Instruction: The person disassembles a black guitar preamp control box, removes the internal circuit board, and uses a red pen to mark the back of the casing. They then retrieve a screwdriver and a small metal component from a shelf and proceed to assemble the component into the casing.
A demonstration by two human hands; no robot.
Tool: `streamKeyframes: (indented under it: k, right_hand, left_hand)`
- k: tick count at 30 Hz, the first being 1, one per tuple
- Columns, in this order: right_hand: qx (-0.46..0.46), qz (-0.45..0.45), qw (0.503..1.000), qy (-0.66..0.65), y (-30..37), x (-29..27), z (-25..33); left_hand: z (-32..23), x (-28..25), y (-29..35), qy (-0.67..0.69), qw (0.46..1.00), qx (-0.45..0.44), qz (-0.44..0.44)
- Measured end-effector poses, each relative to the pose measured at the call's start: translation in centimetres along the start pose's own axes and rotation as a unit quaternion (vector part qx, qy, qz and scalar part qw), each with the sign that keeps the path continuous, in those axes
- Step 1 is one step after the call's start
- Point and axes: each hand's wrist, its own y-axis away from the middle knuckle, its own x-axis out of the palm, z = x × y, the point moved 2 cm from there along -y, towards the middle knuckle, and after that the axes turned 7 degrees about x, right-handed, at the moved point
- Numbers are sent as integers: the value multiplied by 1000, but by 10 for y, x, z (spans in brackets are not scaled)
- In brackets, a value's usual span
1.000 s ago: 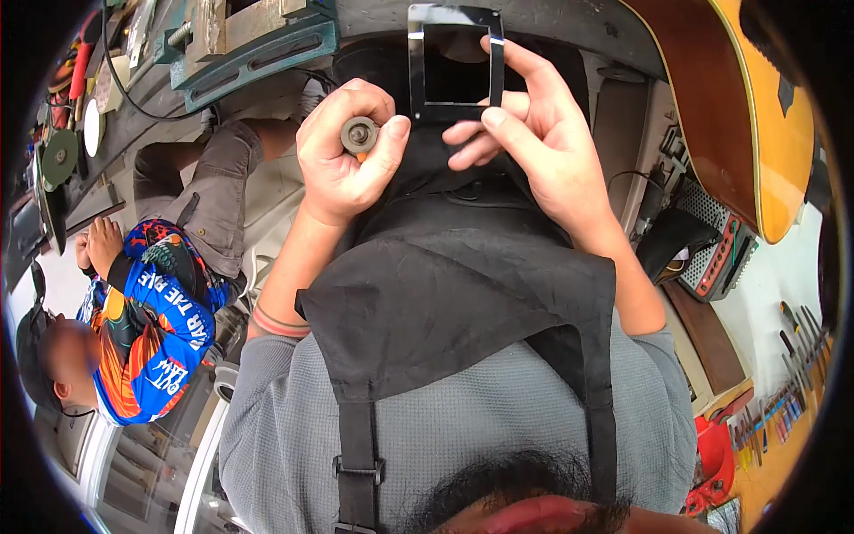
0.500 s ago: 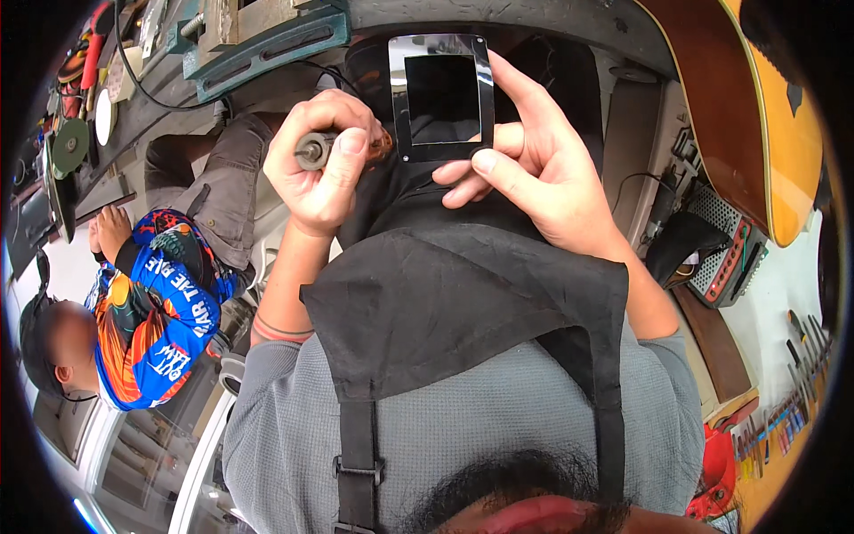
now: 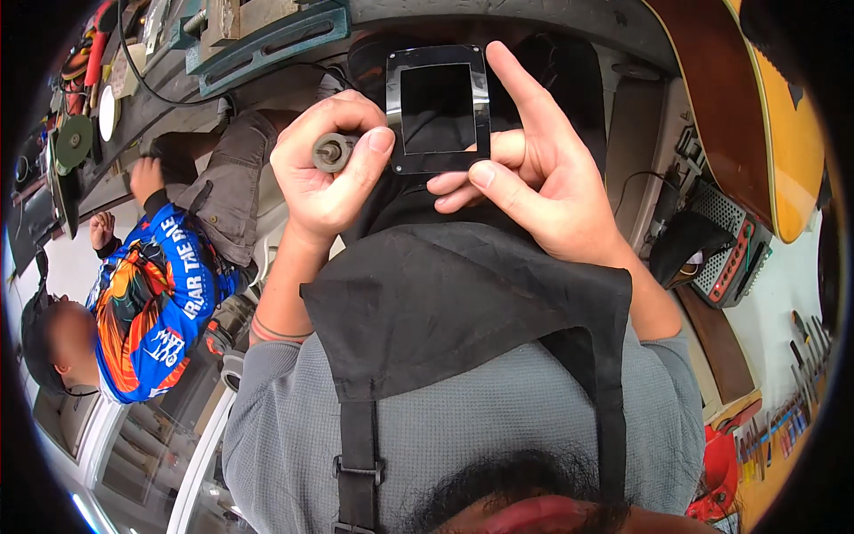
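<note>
A glossy black rectangular frame [image 3: 431,163], with a large rectangular opening and small holes at its corners, is held upright in front of my lap. My right hand [image 3: 556,187] grips it at the lower right, thumb by the corner, index finger stretched up past the right edge and the other fingers curled behind. My left hand [image 3: 307,178] is wrapped round a grey cylindrical tool [image 3: 331,153], whose round end with a metal stub faces up. The tool's far end is hidden. The left knuckles are close to the frame's left edge; I cannot tell whether they touch.
Ahead runs a dark workbench edge [image 3: 534,13] with a green vise [image 3: 271,49]. A guitar body [image 3: 712,89] stands at the right, above a perforated grey box [image 3: 716,240] with a red strip. At the left sits a co-worker [image 3: 165,294] near a green grinding disc [image 3: 73,142].
The frame has shifted slightly down and left, and its reflections have darkened. My left hand has moved a little right, closer to it. The co-worker's hands have come apart.
</note>
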Motion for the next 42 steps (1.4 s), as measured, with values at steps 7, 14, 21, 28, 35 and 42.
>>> streamKeyframes:
  k: [7, 14, 21, 28, 35, 42]
  right_hand:
    - [-20, 13, 998, 51, 3, -1, -1]
    - [-50, -39, 992, 109, -5, 2, -4]
    - [-2, -67, 981, 183, -18, 6, 5]
    - [31, -60, 991, 118, -23, 14, -4]
    - [-11, -49, 974, 221, -19, -2, 7]
    - [-65, -101, 935, 334, -10, -7, 21]
  left_hand:
    - [-11, 2, 1, -7, 1000, -14, -3]
    - [-10, -4, 7, -4, 999, -29, 34]
    - [-8, -11, 1, -6, 999, 25, 37]
    - [-2, -18, 4, -15, 999, 36, 32]
    - [0, -13, 7, -39, 998, 44, 36]
    - [-10, -3, 7, -68, 995, 52, 41]
